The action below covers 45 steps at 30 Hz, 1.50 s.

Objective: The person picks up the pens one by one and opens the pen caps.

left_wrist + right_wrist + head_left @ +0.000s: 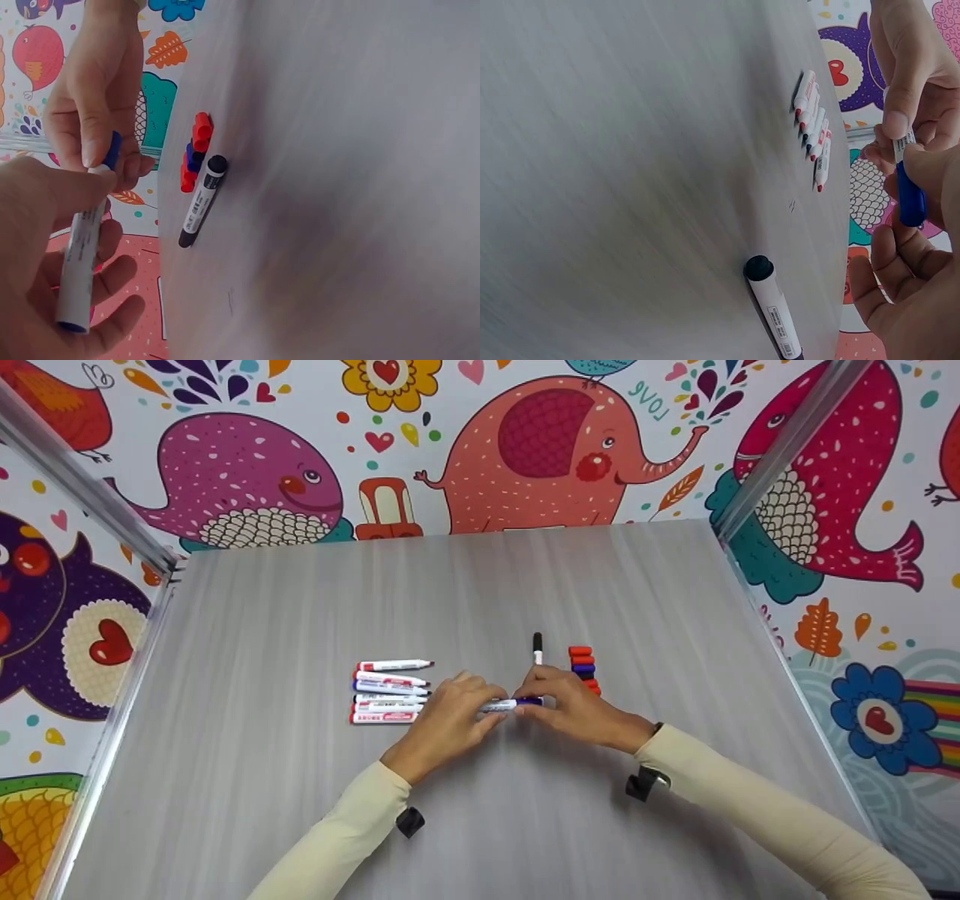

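Note:
My left hand [457,714] grips the white barrel of a whiteboard marker [79,262] with a blue end. At the marker's other end, my right hand [576,709] pinches its blue cap [910,196] between thumb and fingers. The two hands meet over the middle of the table, fingertips close together. Left of them lies a row of several uncapped markers [390,681], tips pointing right and partly hidden by my left hand. Just beyond my right hand is a capped black marker [201,202], its near end hidden in the head view.
Several loose caps [582,668], red and blue with a dark one among them, lie in a column behind my right hand. The grey table [300,600] has metal posts at its far corners and cartoon-printed panels [540,457] around it.

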Motion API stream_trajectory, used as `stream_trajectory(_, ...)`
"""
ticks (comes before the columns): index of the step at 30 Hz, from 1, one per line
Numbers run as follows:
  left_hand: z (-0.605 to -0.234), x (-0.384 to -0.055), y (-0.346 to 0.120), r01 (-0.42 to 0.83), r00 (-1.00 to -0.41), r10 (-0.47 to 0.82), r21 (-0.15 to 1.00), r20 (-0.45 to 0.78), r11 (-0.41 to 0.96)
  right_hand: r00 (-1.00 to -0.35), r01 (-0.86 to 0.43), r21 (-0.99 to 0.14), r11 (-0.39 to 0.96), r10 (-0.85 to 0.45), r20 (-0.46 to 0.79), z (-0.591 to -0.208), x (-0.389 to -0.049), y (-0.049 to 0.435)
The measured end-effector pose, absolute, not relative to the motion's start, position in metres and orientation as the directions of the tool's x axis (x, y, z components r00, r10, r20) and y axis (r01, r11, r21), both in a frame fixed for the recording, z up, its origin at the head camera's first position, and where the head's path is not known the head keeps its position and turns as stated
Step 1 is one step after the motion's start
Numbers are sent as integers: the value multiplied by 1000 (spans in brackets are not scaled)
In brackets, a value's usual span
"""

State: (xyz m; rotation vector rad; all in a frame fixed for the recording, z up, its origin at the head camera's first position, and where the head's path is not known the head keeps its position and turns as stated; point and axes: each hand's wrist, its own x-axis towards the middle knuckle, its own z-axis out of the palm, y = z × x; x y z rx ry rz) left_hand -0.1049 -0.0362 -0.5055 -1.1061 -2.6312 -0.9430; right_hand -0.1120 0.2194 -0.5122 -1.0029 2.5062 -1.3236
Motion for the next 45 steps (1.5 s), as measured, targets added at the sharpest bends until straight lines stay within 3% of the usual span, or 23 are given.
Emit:
stream_trajectory(13, -500, -106, -33, 785, -617, 683, 241, 390, 571, -762, -474, -787, 394, -632, 143, -505, -114, 219)
stream_trajectory(22, -500, -106, -33, 735, -662, 686, 437, 301, 518, -754, -456, -810, 368, -643, 132, -504, -115, 218)
stream_trajectory(29, -497, -108, -29, 693, -690, 672, 516, 269, 504, -747, -462, -809, 363, -651, 135, -502, -116, 218)
stream_trajectory(38, -491, -112, -29, 607, -725, 638, 677, 259, 416, -731, -533, -775, 339, -646, 220, -499, -114, 219)
stream_trajectory(45, -489, -114, -30, 491, -781, 586, 791, 215, 365, -690, -644, -686, 341, -646, 326, -500, -112, 217)
